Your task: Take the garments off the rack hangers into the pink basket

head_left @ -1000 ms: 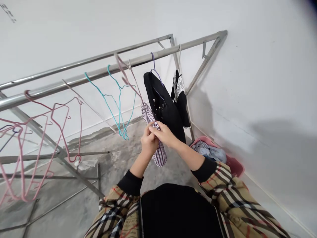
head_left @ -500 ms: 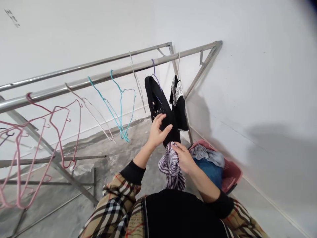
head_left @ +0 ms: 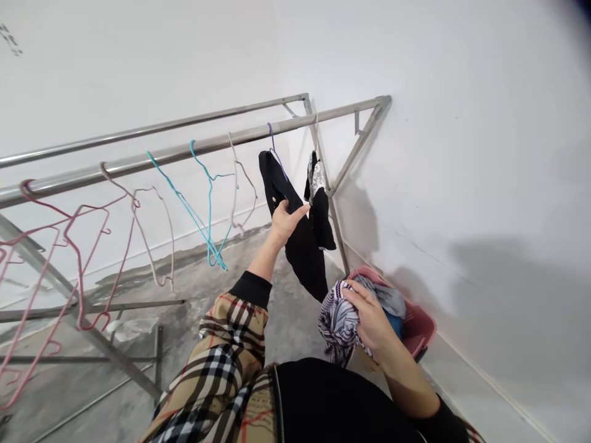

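Right now my right hand (head_left: 369,323) is gripping a crumpled purple-and-white striped garment (head_left: 339,326), bunched up low in front of me. My open left hand (head_left: 286,223) is up against a black garment (head_left: 300,255), which hangs long and straight from a purple wire hanger (head_left: 272,138).

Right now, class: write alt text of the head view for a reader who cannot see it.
A person's right hand grips a crumpled purple-striped garment above a pink laundry basket; the left hand reaches to a black garment on a purple hanger. Pink and teal wire hangers hang from a steel rack.
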`<state>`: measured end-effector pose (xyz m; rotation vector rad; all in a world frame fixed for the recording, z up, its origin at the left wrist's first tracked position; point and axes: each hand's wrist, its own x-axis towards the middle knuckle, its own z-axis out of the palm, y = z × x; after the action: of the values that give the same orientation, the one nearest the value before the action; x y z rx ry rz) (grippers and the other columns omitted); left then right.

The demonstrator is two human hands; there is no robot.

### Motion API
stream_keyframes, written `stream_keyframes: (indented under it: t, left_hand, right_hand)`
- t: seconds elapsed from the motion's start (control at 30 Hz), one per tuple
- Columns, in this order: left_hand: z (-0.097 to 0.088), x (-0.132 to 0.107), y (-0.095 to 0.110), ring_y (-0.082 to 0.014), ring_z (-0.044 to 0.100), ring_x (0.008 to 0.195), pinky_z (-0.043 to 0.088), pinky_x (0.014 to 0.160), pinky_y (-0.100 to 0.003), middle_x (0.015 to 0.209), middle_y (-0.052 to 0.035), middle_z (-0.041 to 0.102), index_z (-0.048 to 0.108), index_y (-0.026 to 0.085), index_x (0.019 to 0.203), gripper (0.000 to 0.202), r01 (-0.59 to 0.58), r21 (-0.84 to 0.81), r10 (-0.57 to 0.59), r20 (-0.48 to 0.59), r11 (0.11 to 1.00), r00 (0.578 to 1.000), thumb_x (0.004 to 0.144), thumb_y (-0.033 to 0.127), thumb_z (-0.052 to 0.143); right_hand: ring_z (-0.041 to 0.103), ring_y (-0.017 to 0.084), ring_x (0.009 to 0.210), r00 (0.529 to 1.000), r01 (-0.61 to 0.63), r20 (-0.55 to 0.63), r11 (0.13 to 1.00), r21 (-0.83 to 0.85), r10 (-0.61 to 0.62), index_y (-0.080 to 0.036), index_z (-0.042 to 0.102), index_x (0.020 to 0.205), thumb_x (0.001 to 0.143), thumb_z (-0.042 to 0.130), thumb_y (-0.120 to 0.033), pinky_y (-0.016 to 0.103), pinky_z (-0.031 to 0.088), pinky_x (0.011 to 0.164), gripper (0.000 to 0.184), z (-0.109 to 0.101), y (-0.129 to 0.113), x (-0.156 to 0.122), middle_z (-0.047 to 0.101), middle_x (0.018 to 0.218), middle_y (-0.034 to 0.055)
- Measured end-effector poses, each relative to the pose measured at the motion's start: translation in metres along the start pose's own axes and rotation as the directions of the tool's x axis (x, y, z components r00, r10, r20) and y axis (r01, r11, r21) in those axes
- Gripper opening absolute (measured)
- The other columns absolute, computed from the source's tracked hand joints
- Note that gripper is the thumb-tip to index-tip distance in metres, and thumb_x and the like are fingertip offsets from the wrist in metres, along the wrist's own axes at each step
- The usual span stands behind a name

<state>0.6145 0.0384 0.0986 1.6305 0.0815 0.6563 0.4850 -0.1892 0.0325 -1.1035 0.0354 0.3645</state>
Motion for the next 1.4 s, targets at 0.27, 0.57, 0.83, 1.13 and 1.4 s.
stream_keyframes:
  t: [0.27, 0.57, 0.83, 1.13, 1.4]
  left_hand:
    - [-0.014, -0.019, 0.014, -0.0220, 0.062, 0.073, 0.044, 0.070, -0.030, 0.071, -0.0036, 0.064, 0.064, 0.018, 0.087, 0.026, -0.016, 0.585, 0.124, -0.146, 0.811, 0.981, 0.077, 0.041, 0.070]
    - [-0.026, -0.041, -0.007, -0.0197, 0.061, 0.087, 0.042, 0.068, -0.027, 0.100, -0.0083, 0.062, 0.065, 0.021, 0.099, 0.018, 0.019, 0.845, 0.361, -0.248, 0.534, 0.899, 0.086, 0.017, 0.054]
    - [-0.029, -0.054, -0.030, -0.0233, 0.056, 0.113, 0.050, 0.088, -0.036, 0.148, -0.0157, 0.037, 0.066, 0.020, 0.102, 0.021, -0.072, 0.767, 0.446, -0.292, 0.638, 0.846, 0.084, 0.016, 0.055]
    - [-0.011, -0.079, -0.048, -0.0245, 0.064, 0.097, 0.048, 0.094, -0.041, 0.098, -0.0071, 0.070, 0.063, 0.019, 0.106, 0.031, 0.105, 0.400, -0.009, -0.235, 0.911, 0.972, 0.075, 0.016, 0.057]
    - [0.036, -0.142, -0.002, -0.0164, 0.062, 0.074, 0.051, 0.073, -0.029, 0.079, 0.0008, 0.067, 0.063, 0.021, 0.086, 0.024, 0.196, 0.056, -0.202, 0.174, 0.979, 0.964, 0.063, 0.013, 0.059]
  right_hand:
    - [0.063, 0.015, 0.066, 1.000, -0.026, -0.013, 0.999, 0.038, 0.027, -0.023, 0.072, 0.079, 0.055, 0.087, -0.035, 0.026, 0.048, 0.063, 0.031, 0.001, -0.015, 0.012, 0.068, 0.068, -0.0024]
    - [0.064, 0.016, 0.065, 0.997, -0.050, 0.062, 0.999, -0.005, 0.050, -0.021, 0.070, 0.079, 0.058, 0.085, -0.038, 0.025, 0.047, 0.060, 0.031, 0.001, -0.019, 0.027, 0.067, 0.067, -0.0017]
    - [0.066, 0.018, 0.070, 0.995, -0.068, 0.077, 0.998, -0.014, 0.069, -0.021, 0.068, 0.080, 0.058, 0.085, -0.038, 0.026, 0.049, 0.061, 0.033, -0.003, -0.025, 0.040, 0.068, 0.070, -0.0010]
    - [0.068, 0.023, 0.085, 0.998, -0.029, 0.063, 1.000, 0.008, 0.029, -0.024, 0.069, 0.089, 0.064, 0.081, -0.041, 0.032, 0.054, 0.073, 0.032, -0.003, -0.021, 0.053, 0.073, 0.083, 0.0012]
    - [0.053, 0.023, 0.125, 0.927, 0.242, 0.349, 0.932, -0.269, -0.139, -0.026, 0.055, 0.128, 0.057, 0.086, -0.024, 0.040, 0.037, 0.110, 0.077, -0.015, -0.010, 0.047, 0.059, 0.131, 0.0047]
